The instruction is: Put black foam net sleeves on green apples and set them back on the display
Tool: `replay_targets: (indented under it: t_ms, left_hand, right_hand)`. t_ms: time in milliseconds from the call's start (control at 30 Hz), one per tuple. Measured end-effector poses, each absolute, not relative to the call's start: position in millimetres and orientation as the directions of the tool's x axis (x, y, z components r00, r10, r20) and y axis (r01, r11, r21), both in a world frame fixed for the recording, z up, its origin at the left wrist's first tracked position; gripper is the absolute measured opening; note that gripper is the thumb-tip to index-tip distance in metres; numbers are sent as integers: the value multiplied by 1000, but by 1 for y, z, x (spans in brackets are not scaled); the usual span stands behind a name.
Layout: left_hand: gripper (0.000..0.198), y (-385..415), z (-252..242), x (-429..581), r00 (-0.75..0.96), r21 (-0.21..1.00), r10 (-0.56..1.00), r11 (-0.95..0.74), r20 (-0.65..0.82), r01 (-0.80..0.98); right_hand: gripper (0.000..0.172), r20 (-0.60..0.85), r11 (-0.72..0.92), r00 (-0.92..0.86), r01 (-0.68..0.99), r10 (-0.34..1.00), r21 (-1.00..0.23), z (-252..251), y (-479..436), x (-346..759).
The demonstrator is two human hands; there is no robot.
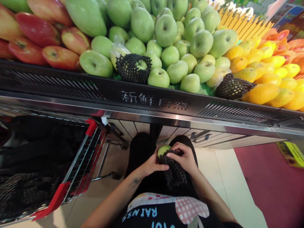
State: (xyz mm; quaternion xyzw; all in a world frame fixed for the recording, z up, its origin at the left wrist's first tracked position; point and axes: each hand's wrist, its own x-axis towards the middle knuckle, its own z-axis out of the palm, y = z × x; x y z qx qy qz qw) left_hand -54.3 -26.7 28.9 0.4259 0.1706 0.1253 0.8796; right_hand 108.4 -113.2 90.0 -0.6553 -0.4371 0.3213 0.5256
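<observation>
A green apple (163, 150) is held over my lap, partly covered by a black foam net sleeve (175, 172) whose loose end hangs down. My left hand (154, 163) is closed around the apple's left side, its thumb lying across the front. On the other side, my right hand (184, 157) pinches the net against the apple between thumb and fingers. Above, on the display shelf, another apple wrapped in black netting (134, 67) rests at the front edge beside many bare green apples (166, 30).
A black shelf rim (152, 96) with a steel edge runs across in front of my knees. Red apples (38, 28) lie left, yellow mangoes (266, 72) right. A wire shopping cart (80, 161) full of black netting stands at my left. A yellow box (291, 153) lies far right.
</observation>
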Motion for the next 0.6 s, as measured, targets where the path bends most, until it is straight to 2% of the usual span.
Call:
replay_targets:
  t_ms: [267, 467, 600]
  left_hand:
    - [80, -20, 22, -58, 928, 812, 322, 582, -189, -37]
    - [86, -15, 21, -62, 970, 854, 237, 515, -60, -73]
    - [84, -20, 28, -67, 972, 858, 233, 505, -26, -98]
  right_hand:
    - [29, -151, -154, 348, -19, 925, -988, 92, -105, 117]
    - [31, -227, -208, 244, -101, 943, -973, 105, -92, 117]
    - [37, -278, -249, 259, -140, 925, -958, 91, -79, 107]
